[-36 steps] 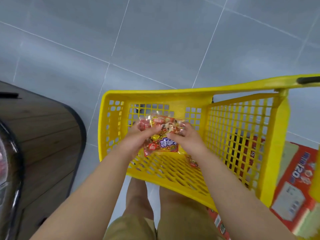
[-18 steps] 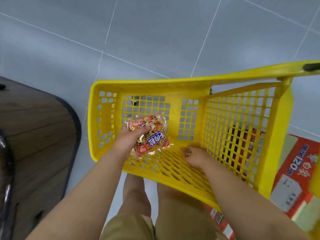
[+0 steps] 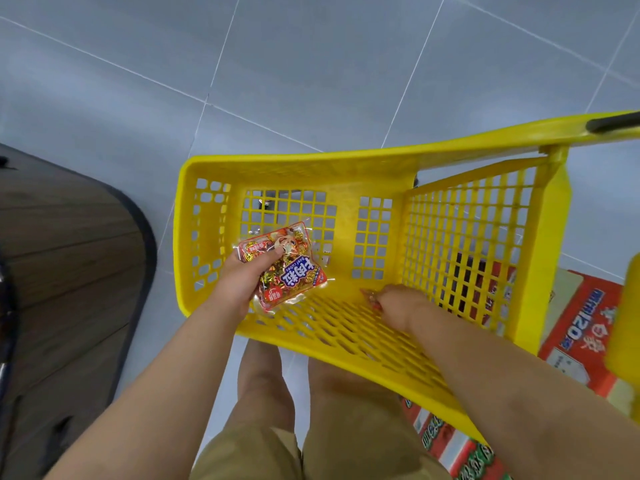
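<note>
Head view: the left hand (image 3: 242,282) grips a snack bag (image 3: 287,268) in the basket (image 3: 346,168). The right hand (image 3: 401,304) touches a small sweet (image 3: 371,297); its grip I cannot tell.

1. One head-worn view looks steeply down, almost straight at the grey tiled floor (image 3: 311,64).
2. It faces forward and down. The person's legs (image 3: 263,393) lie at 6 o'clock against the bottom edge, and the tiles run off toward 12 o'clock.
3. It sits close. Both forearms enter from the lower corners and meet inside the yellow basket (image 3: 311,161), which fills the middle. The left hand (image 3: 239,282), gripping a snack packet (image 3: 287,268), is just left of centre — the right hand (image 3: 398,303) just right of it.
4. The lens is wide, so the edges take in much. The basket handle (image 3: 519,136) runs out at 2 o'clock, a wooden counter (image 3: 69,271) sits at 9 o'clock, and red cartons (image 3: 581,327) at 4 o'clock are cut by the frame.
</note>
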Tool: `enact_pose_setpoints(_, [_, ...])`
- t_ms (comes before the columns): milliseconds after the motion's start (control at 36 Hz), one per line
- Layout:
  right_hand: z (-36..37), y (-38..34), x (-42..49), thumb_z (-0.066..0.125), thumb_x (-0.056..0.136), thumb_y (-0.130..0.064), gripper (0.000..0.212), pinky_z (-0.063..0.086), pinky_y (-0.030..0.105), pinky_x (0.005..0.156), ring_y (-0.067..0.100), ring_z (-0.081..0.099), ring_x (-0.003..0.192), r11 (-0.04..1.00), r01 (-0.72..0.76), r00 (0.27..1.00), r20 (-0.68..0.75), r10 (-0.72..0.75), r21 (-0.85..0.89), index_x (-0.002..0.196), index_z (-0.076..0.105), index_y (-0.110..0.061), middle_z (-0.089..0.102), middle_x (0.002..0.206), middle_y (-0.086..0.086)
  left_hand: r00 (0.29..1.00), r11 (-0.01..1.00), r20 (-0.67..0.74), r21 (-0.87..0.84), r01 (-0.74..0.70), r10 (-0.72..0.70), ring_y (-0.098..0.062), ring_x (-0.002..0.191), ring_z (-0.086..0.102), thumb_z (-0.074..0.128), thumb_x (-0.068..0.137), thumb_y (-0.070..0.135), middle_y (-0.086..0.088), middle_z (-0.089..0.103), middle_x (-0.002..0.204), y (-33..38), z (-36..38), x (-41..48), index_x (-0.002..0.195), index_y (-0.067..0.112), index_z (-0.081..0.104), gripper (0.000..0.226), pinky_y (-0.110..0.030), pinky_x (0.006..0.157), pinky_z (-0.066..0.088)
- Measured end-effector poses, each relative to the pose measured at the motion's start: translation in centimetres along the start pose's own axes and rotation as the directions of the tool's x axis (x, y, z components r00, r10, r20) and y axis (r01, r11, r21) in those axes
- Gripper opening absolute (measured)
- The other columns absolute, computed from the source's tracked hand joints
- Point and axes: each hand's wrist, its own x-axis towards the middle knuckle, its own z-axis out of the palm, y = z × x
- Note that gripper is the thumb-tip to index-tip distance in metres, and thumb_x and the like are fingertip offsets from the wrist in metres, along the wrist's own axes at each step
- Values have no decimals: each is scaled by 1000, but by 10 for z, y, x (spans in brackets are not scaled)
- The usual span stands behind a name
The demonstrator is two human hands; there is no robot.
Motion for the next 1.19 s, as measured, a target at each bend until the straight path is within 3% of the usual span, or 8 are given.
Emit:
enact_pose_setpoints(250, [-5,-8,-14,38,99,-24,33,41,30,92,29,54,115,925,-91,986,-100,137,368,124,58,-19,56,130,12,998,994,-8,-87,-60,60,-28,88,73,76,79,16,-10,74,100,-1,-10,-25,117,17,61,41,-41,69,60])
enact_pose_setpoints(583, [-86,-95,-98,48,96,-23,33,41,31,85,31,56,111,699,182,880,-432,198,692,125,57,-12,62,119,15,977,962,-9,-172,-211,213,-25,83,73,77,77,17,-8,76,93,14,-69,-129,105,16,67,30,-36,65,59])
enact_pose_setpoints(694, [-96,-148,-123,55,92,-20,24,48,40,92,29,61,104,490,312,856,-464,227,814,112,65,-13,66,110,11,960,914,-69,-294,-280,272,-20,75,74,73,82,11,-4,76,86,4,-113,-166,101,16,66,21,-30,57,57])
enact_pose_setpoints(750, [-95,-178,-136,57,90,-17,10,56,29,69,20,66,81,330,376,854,-462,239,866,91,66,-20,69,87,2,944,877,-89,-349,-329,318,-18,73,73,69,84,8,-4,76,85,-4,-142,-183,101,15,66,18,-28,56,56])
enact_pose_setpoints(833, [-86,-226,-151,60,85,-17,11,44,18,43,6,55,49,164,415,865,-444,235,895,75,58,-20,61,58,-7,927,825,-169,-422,-375,334,-20,76,73,70,83,7,-7,76,92,-22,-193,-209,109,12,64,27,-28,58,57])
enact_pose_setpoints(917, [-67,-279,-167,60,83,-19,3,49,26,52,13,58,55,60,403,898,-407,166,913,85,61,-16,63,66,1,912,780,-245,-473,-410,330,-23,81,73,74,80,10,-12,74,99,-48,-248,-235,118,9,61,39,-30,61,57])
enact_pose_setpoints(1056, [-34,-370,-181,51,92,-17,25,56,42,64,31,69,89,-219,282,939,-315,-135,934,111,62,-6,70,104,17,886,672,-361,-582,-457,290,-24,73,73,75,78,8,-9,76,87,-97,-330,-272,112,12,61,38,-32,55,57])
enact_pose_setpoints(1194, [-15,-456,-192,54,92,-22,26,58,40,59,25,72,76,-217,209,937,-259,-236,954,112,59,-7,73,91,12,842,560,-490,-641,-524,227,-28,80,73,76,78,10,-13,74,99,-139,-403,-305,116,11,60,42,-36,61,58])
